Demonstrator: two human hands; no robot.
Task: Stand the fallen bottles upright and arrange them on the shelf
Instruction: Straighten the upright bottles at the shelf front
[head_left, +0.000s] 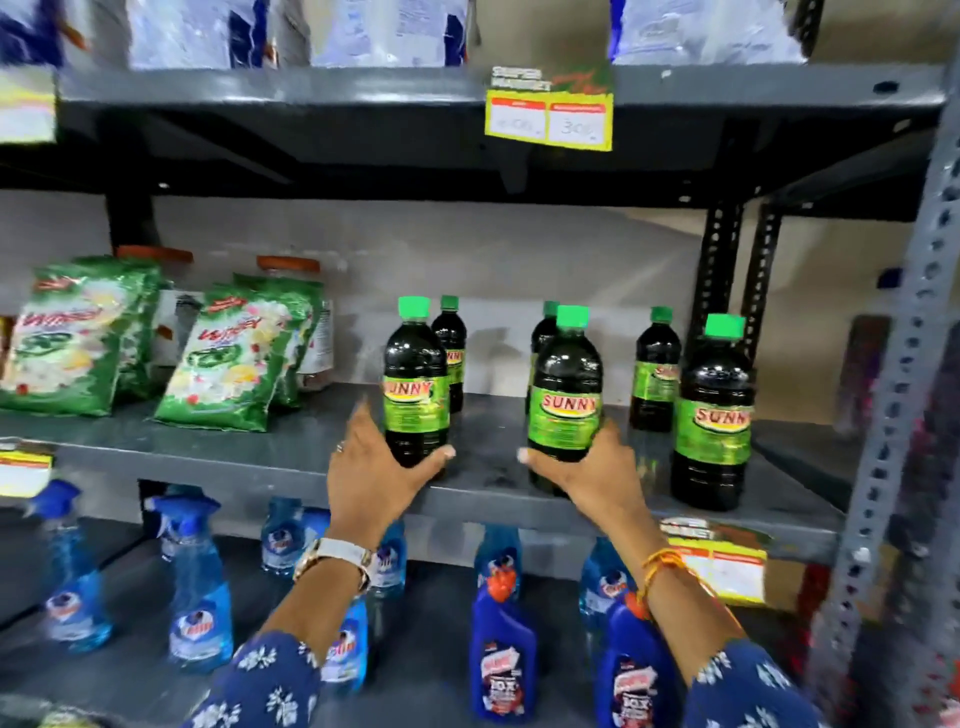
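Green plastic detergent pouches (78, 338) lean at centre left, with a yellow paper price tag (549, 111) at upper centre. Blue spray bottles (200, 587) and dark-blue angled-neck cleaner bottles (503, 660) fill the bottom; white, possibly powder, bags (387, 31) line the top.

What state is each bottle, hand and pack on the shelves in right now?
Left hand: gripping the left front bottle.
Right hand: gripping the middle front bottle.
Left front bottle: upright, capped.
Middle front bottle: upright, capped.
Right front bottle: upright, capped, untouched.
Three back bottles: upright, capped.
Green packs: leaning back.
Spray bottles: upright on the lower shelf.
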